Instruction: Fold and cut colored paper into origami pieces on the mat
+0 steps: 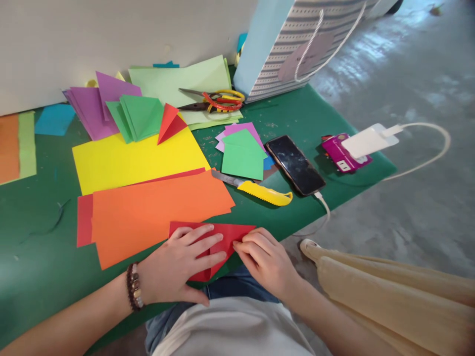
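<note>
A folded sheet of red paper (237, 232) lies at the near edge of the green table, partly hidden by my hands. My left hand (189, 257) rests flat on it with the fingers spread. At the paper's right edge, my right hand (261, 252) pinches the red paper between thumb and fingers. Orange sheets (156, 207) lie just beyond my left hand, over red ones. Past my right hand is a utility knife (263, 192) with a yellow handle, its blade reaching toward the orange sheets.
Scissors (222, 101) lie on pale green sheets (178, 79) at the back. Folded green (143, 118), purple (87, 111) and red pieces sit near a yellow sheet (129, 158). A phone (297, 165) is cabled to the right. A striped paper bag (293, 54) stands behind; another person's trousers (389, 287) show right.
</note>
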A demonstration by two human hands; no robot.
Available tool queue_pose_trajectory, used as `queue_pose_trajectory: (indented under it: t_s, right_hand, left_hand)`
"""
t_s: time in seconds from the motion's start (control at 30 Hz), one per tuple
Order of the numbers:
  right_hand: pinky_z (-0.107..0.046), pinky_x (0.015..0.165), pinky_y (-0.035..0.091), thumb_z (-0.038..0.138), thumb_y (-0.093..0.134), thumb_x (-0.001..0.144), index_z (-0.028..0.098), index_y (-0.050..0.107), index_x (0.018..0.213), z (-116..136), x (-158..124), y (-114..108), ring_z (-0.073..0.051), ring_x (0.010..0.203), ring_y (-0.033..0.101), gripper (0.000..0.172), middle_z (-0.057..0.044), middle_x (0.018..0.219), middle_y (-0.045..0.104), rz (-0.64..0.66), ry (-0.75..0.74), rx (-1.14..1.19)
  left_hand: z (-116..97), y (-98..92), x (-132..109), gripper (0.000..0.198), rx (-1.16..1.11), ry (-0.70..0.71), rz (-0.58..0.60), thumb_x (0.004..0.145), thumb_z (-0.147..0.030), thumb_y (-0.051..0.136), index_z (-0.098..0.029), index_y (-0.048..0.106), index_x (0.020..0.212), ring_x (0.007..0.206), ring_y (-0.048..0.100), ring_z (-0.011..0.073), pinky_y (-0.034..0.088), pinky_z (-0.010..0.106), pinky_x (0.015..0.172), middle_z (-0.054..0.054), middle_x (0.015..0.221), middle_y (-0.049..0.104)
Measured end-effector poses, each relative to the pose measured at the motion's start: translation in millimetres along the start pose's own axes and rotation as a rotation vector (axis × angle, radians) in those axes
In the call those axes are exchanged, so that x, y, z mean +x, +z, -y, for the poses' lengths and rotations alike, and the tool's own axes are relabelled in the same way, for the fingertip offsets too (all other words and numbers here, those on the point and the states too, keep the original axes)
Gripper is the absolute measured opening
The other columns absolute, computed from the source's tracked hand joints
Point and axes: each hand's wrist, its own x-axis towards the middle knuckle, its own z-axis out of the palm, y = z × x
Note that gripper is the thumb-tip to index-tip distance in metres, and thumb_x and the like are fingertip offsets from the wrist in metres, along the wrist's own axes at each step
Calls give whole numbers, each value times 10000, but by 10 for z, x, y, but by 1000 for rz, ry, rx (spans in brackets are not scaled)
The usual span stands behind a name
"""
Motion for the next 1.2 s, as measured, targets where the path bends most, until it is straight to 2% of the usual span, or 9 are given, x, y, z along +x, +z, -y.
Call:
queue_pose_trajectory:
  t_s: [0.17,0.4,0.7,1.2]
  right_hand:
    - [-295,667,465,55,541,868,183,574,822,76,-24,31,-155,728,502,140,-35,764,575,1,7,25]
    - [-289,663,456,55,530,877,184,577,825,215,-9,60,-153,728,504,146,-34,756,582,2,15,39]
    - [-293,642,455,57,513,876,184,591,815,298,-4,84,-158,719,543,161,-33,748,593,36,-6,40]
    - [-310,681,458,101,471,913,182,594,761,585,-35,227,-162,729,516,212,-29,721,571,159,-66,90]
  left_hand:
    - [-9,2,5,745,-10,5,-12,817,-670,545,-267,389,1424,1404,255,344,290,496,1050,67,1527,340]
    - [-13,20,0,838,-30,6,-50,846,-653,511,-146,279,1471,1416,232,312,244,448,1080,107,1511,361]
    - [-17,14,4,851,-67,4,-61,831,-648,537,-155,277,1474,1411,250,315,257,452,1080,118,1490,396]
    - [-23,28,-10,816,-80,-4,-64,833,-624,548,-178,295,1468,1418,235,307,252,452,1083,103,1493,393]
